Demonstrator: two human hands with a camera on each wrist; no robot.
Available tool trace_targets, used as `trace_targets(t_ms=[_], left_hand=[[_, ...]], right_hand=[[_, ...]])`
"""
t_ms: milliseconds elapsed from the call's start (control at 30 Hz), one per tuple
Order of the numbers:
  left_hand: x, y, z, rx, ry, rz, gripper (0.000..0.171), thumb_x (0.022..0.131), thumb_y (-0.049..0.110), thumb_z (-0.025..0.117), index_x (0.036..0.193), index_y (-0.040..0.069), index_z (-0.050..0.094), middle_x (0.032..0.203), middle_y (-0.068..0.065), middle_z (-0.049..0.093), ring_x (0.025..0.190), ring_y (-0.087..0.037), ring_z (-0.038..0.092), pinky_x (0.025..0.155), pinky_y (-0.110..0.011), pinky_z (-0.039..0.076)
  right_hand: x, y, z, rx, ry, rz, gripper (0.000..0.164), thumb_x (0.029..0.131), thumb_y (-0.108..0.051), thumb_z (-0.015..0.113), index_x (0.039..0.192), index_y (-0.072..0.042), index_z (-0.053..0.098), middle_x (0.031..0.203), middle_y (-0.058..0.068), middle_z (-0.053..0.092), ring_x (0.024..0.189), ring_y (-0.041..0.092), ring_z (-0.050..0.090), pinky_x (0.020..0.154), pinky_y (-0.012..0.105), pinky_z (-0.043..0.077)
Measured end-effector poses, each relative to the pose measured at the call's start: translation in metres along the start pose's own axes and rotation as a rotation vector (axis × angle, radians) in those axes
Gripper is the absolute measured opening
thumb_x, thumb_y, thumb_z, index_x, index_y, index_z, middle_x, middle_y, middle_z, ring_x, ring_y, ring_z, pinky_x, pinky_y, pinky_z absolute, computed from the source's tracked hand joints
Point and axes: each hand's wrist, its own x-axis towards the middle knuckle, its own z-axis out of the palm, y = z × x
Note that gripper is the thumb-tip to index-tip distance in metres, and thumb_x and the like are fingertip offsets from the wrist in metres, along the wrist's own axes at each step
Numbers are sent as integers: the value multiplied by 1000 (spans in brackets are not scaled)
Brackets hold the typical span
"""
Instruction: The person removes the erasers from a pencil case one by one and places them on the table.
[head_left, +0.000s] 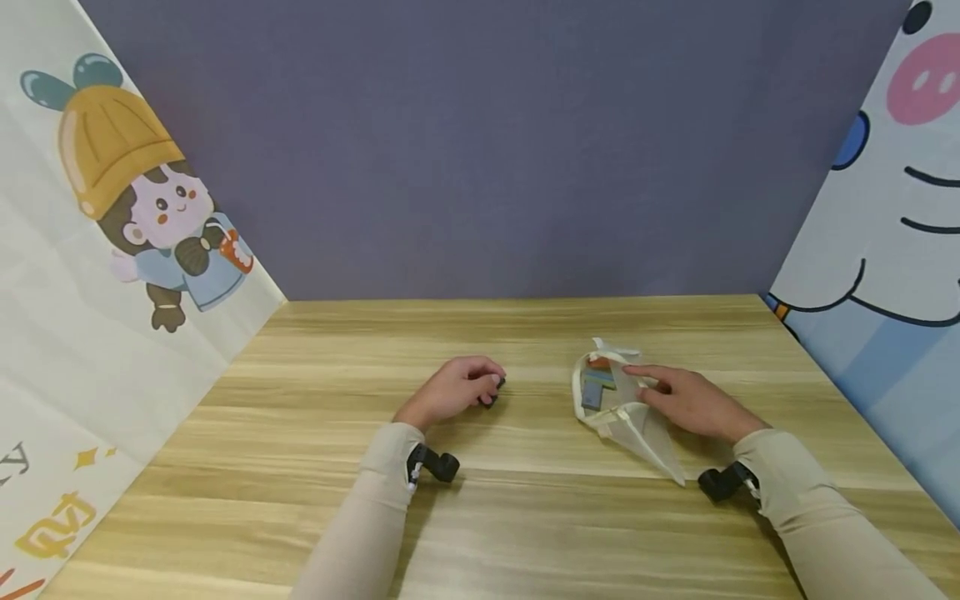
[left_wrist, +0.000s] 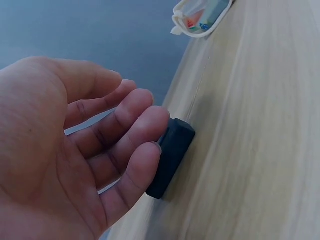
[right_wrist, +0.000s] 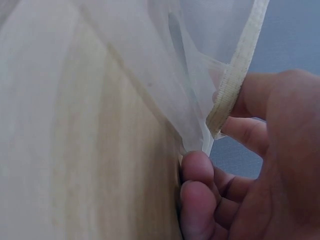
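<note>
A translucent white zip pouch [head_left: 630,423] lies with its mouth spread toward the left on the wooden table. Inside show a blue-grey piece [head_left: 592,395], something green and yellow, and something orange; their kinds are unclear. My right hand [head_left: 693,404] holds the pouch at its right side, and in the right wrist view its fingers grip the thin sheet beside the zip edge [right_wrist: 235,75]. Left of the pouch, a small black block [left_wrist: 172,157] rests on the table. My left hand [head_left: 456,390] is beside it, loosely bent fingertips [left_wrist: 155,120] at the block, thumb apart from it.
The wooden table [head_left: 337,350] runs back to a grey-purple panel [head_left: 510,150]. Printed cartoon panels stand on the left [head_left: 45,250] and right [head_left: 847,217]. Each wrist carries a small black camera.
</note>
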Motion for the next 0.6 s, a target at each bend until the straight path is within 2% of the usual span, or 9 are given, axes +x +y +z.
trace_targets(t_ms=[333,600], left_hand=[[-1,10,5,25,-11,36,27,105,17,53,124,4,66,101,-15,67,88,-25,63,79,-45,52],[5,10,12,81,-28,45,26,104,14,52,122,6,67,91,-13,68,83,-22,63,72,-34,50]], right_hand=[[-1,0,0,21,-8,17,50,106,-34,52,152,-15,45,75,4,49,60,18,44,59,34,38],[0,0,1,16,-4,21,50,106,-34,52,151,-15,46,78,4,52,63,19,44,62,35,39]])
